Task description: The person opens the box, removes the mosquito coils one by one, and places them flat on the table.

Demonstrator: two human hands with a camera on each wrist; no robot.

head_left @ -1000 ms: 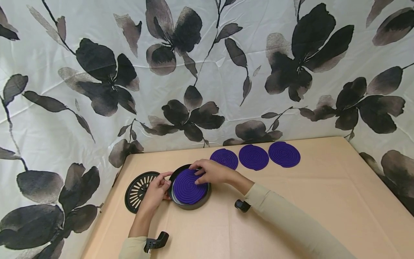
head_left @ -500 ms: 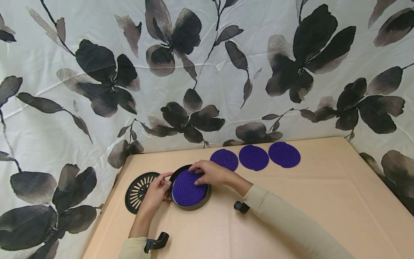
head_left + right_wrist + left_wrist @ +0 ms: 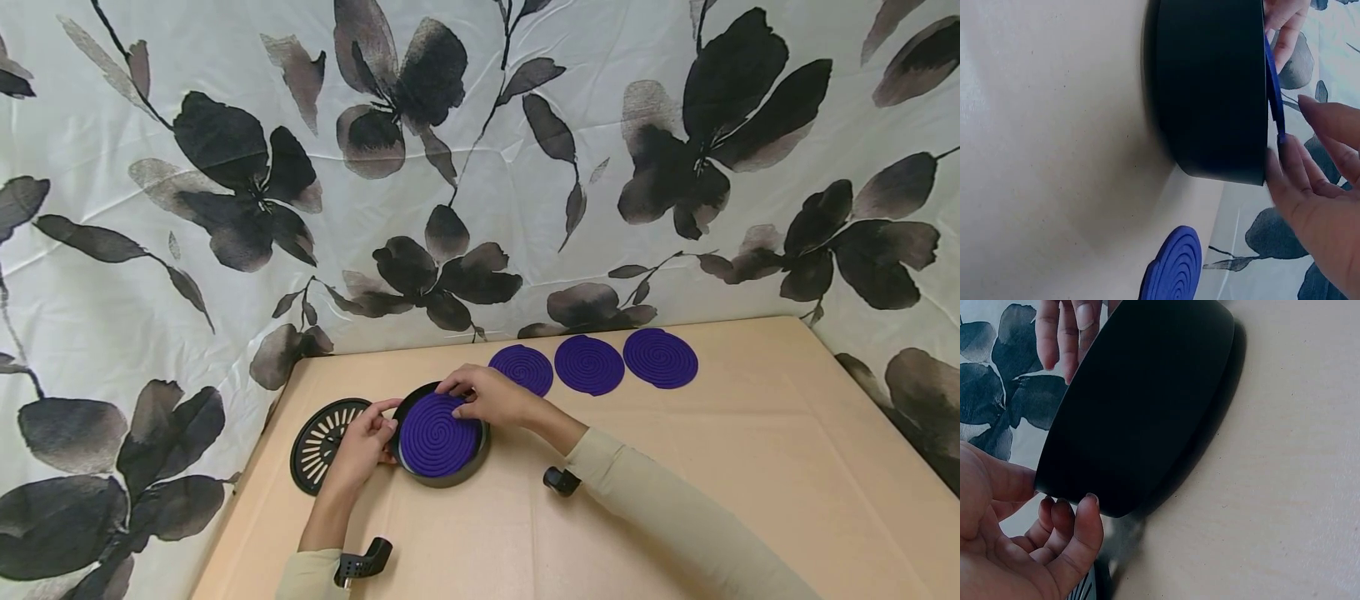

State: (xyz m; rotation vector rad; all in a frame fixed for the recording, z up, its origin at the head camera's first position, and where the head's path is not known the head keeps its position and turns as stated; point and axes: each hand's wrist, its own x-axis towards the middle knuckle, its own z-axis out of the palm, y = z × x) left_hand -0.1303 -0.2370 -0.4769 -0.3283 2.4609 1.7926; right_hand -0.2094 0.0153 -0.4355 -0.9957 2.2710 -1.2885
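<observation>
Purple spiral discs [image 3: 438,435], four; dark container [image 3: 1135,412], one.

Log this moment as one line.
left hand: grips round black container; right hand: holds flat purple spiral disc, tilted at container mouth; tan table: three purple spiral discs, black slotted disc

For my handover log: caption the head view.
Left fingers grip a black container; right fingers touch a purple spiral disc at its mouth.
</observation>
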